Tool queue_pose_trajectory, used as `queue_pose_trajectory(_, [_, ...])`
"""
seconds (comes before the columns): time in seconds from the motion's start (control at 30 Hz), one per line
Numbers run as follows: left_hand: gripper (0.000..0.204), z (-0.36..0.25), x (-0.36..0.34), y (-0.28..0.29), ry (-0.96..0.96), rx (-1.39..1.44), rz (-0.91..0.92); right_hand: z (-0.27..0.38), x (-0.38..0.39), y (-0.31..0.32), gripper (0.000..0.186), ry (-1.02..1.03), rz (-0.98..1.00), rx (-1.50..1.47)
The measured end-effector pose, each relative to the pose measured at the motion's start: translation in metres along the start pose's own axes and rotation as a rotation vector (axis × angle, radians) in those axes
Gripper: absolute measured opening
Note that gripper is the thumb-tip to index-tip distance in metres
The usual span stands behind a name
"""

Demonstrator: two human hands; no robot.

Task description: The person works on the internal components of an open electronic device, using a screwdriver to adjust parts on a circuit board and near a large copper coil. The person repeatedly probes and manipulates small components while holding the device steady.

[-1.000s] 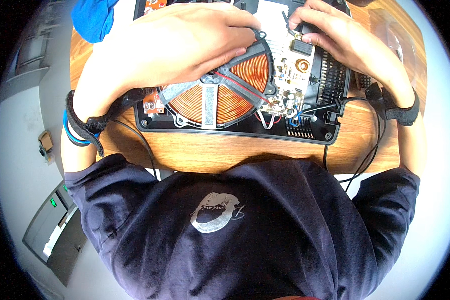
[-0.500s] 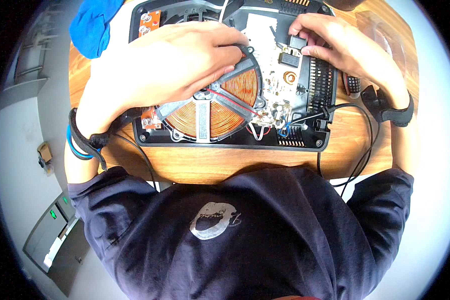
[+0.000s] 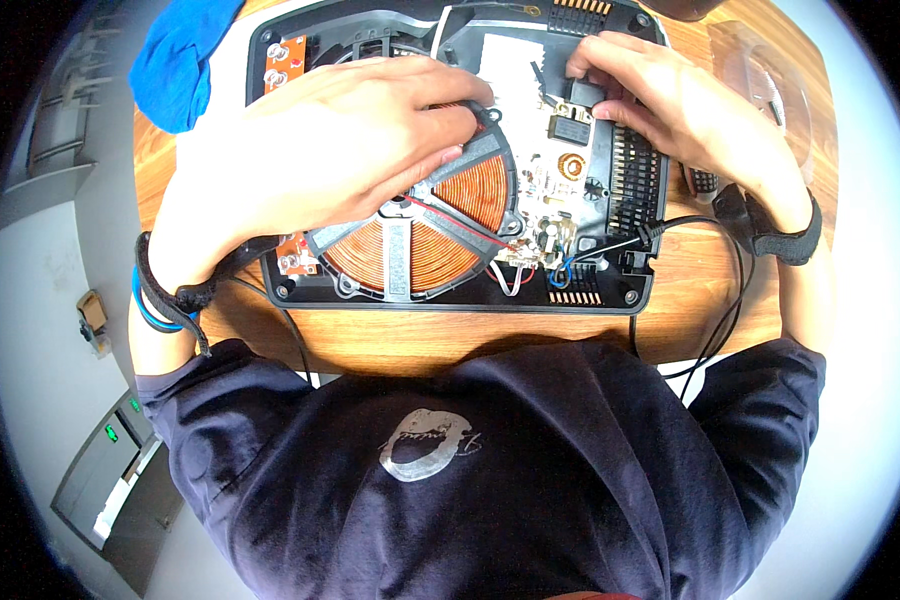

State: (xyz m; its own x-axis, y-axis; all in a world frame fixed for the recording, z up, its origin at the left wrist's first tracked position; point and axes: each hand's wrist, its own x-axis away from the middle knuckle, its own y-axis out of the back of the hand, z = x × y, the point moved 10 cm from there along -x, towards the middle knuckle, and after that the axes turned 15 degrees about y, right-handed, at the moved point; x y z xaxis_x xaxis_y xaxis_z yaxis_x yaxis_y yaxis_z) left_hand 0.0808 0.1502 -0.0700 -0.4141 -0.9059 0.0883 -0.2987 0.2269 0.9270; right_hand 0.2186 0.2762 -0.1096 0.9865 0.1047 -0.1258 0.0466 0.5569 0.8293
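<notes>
Your left hand (image 3: pixel 380 125) lies draped over the copper coil (image 3: pixel 430 245), as it did a second ago, and whether its hidden fingertips grip or only rest there cannot be told. Your right hand (image 3: pixel 660 95) pinches a small black block (image 3: pixel 585 93) between thumb and fingers, over the far end of the circuit board (image 3: pixel 545 180), to the right of your left hand. That block, mostly hidden a second ago, now shows between your fingertips, suggesting the work centres there, though whether it is loose or fixed is unclear.
</notes>
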Motion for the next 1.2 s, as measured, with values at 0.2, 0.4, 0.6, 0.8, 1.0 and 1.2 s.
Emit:
queue_pose_trajectory(0.2, [0.018,0.000,-0.005,-0.003,0.008,-0.023,0.007,0.001,-0.001,-0.001,0.030,-0.196,0.007,0.004])
queue_pose_trajectory(0.4, [0.017,-0.003,-0.001,0.001,0.019,-0.045,-0.004,-0.016,0.000,-0.007,0.025,-0.282,0.031,-0.192])
queue_pose_trajectory(0.6, [0.016,-0.007,0.002,0.009,0.008,-0.066,-0.030,-0.030,-0.003,-0.013,0.022,-0.360,0.100,-0.379])
queue_pose_trajectory(0.8, [0.015,-0.006,0.009,0.012,0.013,-0.087,-0.066,-0.024,-0.005,-0.011,0.022,-0.351,0.086,-0.375])
queue_pose_trajectory(1.0, [0.014,-0.007,0.016,0.017,0.012,-0.105,-0.097,-0.029,0.004,-0.014,0.021,-0.391,0.073,-0.322])
queue_pose_trajectory(1.2, [0.013,-0.005,0.020,0.015,0.021,-0.091,-0.087,-0.016,0.002,-0.012,0.025,-0.259,0.019,-0.311])
